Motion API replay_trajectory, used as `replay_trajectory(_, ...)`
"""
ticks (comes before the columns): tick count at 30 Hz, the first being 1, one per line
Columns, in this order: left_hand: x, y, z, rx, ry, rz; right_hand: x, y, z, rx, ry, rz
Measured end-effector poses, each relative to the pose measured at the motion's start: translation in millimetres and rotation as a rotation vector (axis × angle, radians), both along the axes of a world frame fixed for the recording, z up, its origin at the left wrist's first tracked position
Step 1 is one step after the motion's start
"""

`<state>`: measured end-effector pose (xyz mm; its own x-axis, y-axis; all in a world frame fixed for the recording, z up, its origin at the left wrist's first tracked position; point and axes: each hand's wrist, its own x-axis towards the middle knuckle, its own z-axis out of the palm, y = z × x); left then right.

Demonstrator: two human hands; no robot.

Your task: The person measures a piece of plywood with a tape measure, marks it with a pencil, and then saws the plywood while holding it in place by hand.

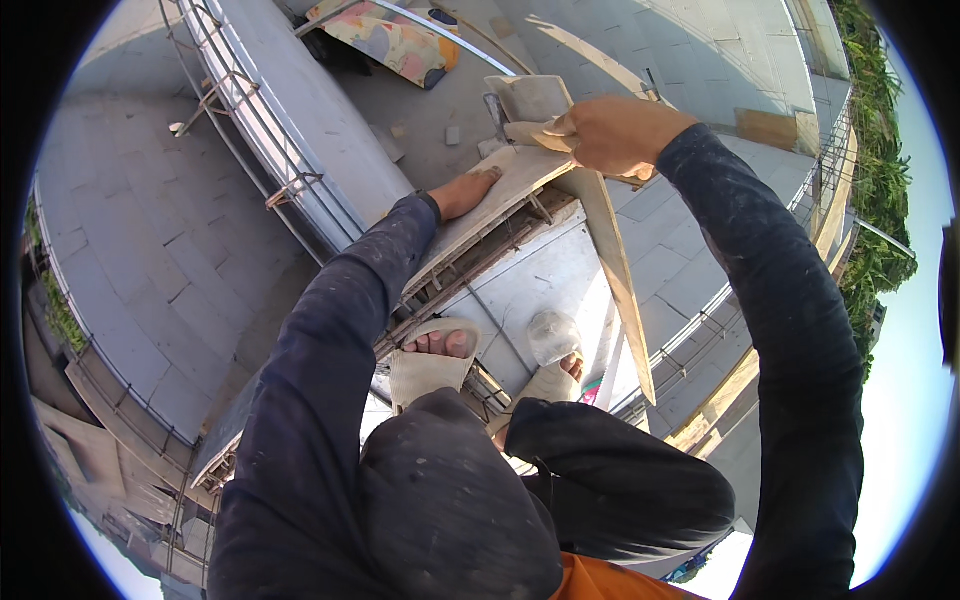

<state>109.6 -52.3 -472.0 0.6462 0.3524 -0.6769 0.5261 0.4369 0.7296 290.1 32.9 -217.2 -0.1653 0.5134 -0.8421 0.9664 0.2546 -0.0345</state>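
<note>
My right hand [625,135] is closed round the pale wooden handle of a hammer [540,134], whose dark metal head points left over the board's far end. My left hand [465,194] lies on top of a long wooden board [520,175], pressing on it with the fingers stretched toward the hammer. Reinforcing bars show beneath the board's near edge. A second narrow plank [622,285] meets it under my right hand and slants toward me. Just beyond the hammer stands a squarish piece of board [535,97].
My sandalled feet [435,360] are on the narrow formwork ledge. To the left runs a beam form with a rebar cage [210,95]. Panelled decking [170,250] lies lower on both sides. A patterned cloth [390,45] lies at the far side. Loose timber strips [590,55] lean beyond my right hand.
</note>
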Motion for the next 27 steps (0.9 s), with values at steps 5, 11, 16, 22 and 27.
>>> replay_trajectory(5,-1.5,4.9,10.3,0.037,0.037,-0.062,6.0,6.9,-5.5,0.033,0.04,0.039)
replay_trajectory(11,-3.2,6.0,14.6,0.117,0.055,-0.099,9.9,-3.6,-18.2,0.227,0.151,-0.009)
replay_trajectory(16,-1.7,6.6,12.6,0.061,0.046,-0.061,11.7,-2.8,-17.0,-0.019,0.048,-0.005)
replay_trajectory(22,-0.6,5.3,4.7,0.028,0.046,-0.092,4.2,-7.5,-9.1,0.333,0.168,-0.005)
replay_trajectory(27,-1.9,3.3,-5.1,0.112,-0.018,-0.017,2.7,9.3,-9.1,-0.105,-0.129,0.064)
